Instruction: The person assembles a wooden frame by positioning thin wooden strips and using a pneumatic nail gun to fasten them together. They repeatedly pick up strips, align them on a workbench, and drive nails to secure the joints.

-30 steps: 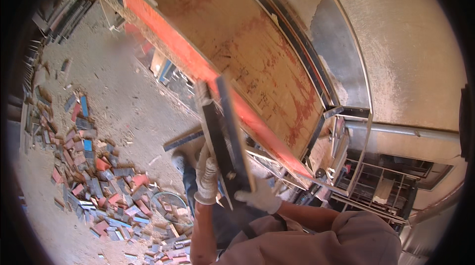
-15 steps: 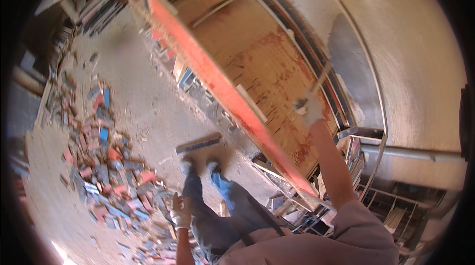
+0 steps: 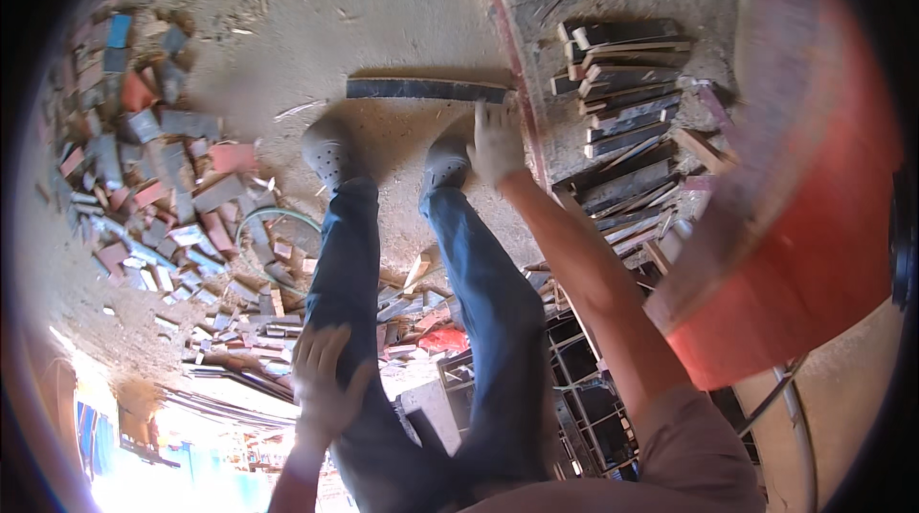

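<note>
A dark, narrow wooden plank (image 3: 426,89) lies on the floor just ahead of my shoes. My right hand (image 3: 496,142), in a pale glove, reaches down to the plank's right end. Its fingers stretch out at the near edge; whether they touch the wood I cannot tell. No object shows in that hand. My left hand (image 3: 327,381), also gloved, rests against my left thigh with its fingers spread and holds nothing.
Scrap wood blocks (image 3: 182,168) lie heaped on the left. Stacked dark-sided boards (image 3: 627,82) line the floor at right. A large red-edged panel (image 3: 795,255) stands close on my right, above a metal rack (image 3: 579,389). A thin hose (image 3: 278,211) curves beside the heap.
My view has swung down to the floor. My right hand has left the wooden surface with the red edge and come down by the plank. My left hand has come onto my thigh.
</note>
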`<state>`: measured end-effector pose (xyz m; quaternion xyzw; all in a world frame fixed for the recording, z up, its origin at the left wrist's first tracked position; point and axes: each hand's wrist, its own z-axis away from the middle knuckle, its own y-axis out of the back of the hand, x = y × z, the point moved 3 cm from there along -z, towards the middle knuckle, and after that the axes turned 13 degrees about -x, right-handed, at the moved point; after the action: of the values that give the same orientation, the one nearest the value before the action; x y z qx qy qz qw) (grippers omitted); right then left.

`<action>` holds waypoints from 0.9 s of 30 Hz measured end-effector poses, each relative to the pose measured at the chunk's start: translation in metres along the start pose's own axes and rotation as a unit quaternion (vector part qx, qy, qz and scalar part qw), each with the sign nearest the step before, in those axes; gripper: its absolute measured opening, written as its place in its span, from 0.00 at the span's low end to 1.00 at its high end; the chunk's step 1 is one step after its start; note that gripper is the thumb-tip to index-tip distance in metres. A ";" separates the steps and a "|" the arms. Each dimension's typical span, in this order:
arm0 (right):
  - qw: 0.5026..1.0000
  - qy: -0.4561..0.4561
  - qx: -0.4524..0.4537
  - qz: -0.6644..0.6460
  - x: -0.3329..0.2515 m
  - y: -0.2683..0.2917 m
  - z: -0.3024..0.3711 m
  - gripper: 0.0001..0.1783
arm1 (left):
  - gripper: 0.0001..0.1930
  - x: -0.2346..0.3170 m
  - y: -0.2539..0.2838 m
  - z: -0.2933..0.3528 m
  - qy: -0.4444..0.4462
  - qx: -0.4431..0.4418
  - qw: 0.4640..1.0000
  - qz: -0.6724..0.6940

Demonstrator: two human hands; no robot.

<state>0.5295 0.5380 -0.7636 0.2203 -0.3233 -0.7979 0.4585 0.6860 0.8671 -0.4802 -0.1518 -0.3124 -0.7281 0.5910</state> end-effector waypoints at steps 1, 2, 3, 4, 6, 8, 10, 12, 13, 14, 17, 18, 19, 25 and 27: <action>0.995 -0.008 0.049 0.082 0.008 -0.028 -0.042 0.47 | 0.27 -0.010 -0.002 -0.001 -0.022 0.018 1.000 0.004; 0.985 -0.036 0.051 0.162 0.014 -0.050 -0.072 0.43 | 0.27 -0.025 -0.005 0.002 -0.034 0.006 0.999 0.003; 0.965 -0.066 0.058 0.246 0.024 -0.062 -0.100 0.39 | 0.27 -0.028 0.002 -0.004 -0.036 -0.008 0.999 0.013; 0.969 -0.076 -0.005 0.234 0.039 -0.076 -0.121 0.36 | 0.25 -0.038 -0.002 -0.015 -0.048 -0.005 0.999 0.023; 0.969 -0.076 -0.140 0.191 0.044 -0.095 -0.128 0.29 | 0.24 -0.042 0.001 -0.008 -0.045 -0.007 0.998 0.045; 0.986 -0.063 -0.118 0.103 0.030 -0.074 -0.075 0.26 | 0.25 -0.040 0.000 -0.003 -0.016 -0.025 0.997 0.071; 0.959 -0.108 -0.201 -0.166 0.011 -0.025 -0.027 0.25 | 0.23 -0.037 -0.010 0.004 -0.017 0.027 0.996 0.083; 0.891 -0.220 -0.158 -0.364 0.037 0.032 0.025 0.30 | 0.24 -0.023 -0.006 -0.003 -0.025 0.056 0.991 0.118; 0.842 -0.272 -0.111 -0.452 0.051 0.063 0.053 0.32 | 0.24 -0.022 -0.007 -0.006 -0.029 0.058 0.992 0.110; 0.866 -0.366 -0.061 -0.336 0.072 0.088 0.080 0.39 | 0.23 -0.016 -0.003 -0.011 -0.021 0.067 0.989 0.132; 0.890 -0.389 0.046 -0.233 0.091 0.161 0.150 0.48 | 0.22 -0.010 0.004 -0.014 -0.001 0.117 0.981 0.152; 0.902 -0.347 -0.008 -0.256 0.069 0.207 0.163 0.36 | 0.20 -0.014 -0.001 -0.014 -0.010 0.159 0.980 0.116; 0.890 -0.375 -0.088 -0.246 0.064 0.223 0.178 0.26 | 0.19 0.008 0.021 -0.020 -0.031 0.125 0.991 0.037; 0.896 -0.294 -0.033 -0.332 -0.019 0.381 0.193 0.24 | 0.17 0.075 0.164 -0.026 -0.018 0.123 0.989 0.083; 0.886 -0.241 -0.036 -0.394 -0.040 0.442 0.154 0.24 | 0.17 0.073 0.230 -0.041 0.028 0.172 0.975 0.139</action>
<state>0.7096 0.4579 -0.3368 0.1139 -0.2814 -0.9525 0.0221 0.8927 0.7607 -0.4051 -0.0694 -0.3920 -0.5783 0.7121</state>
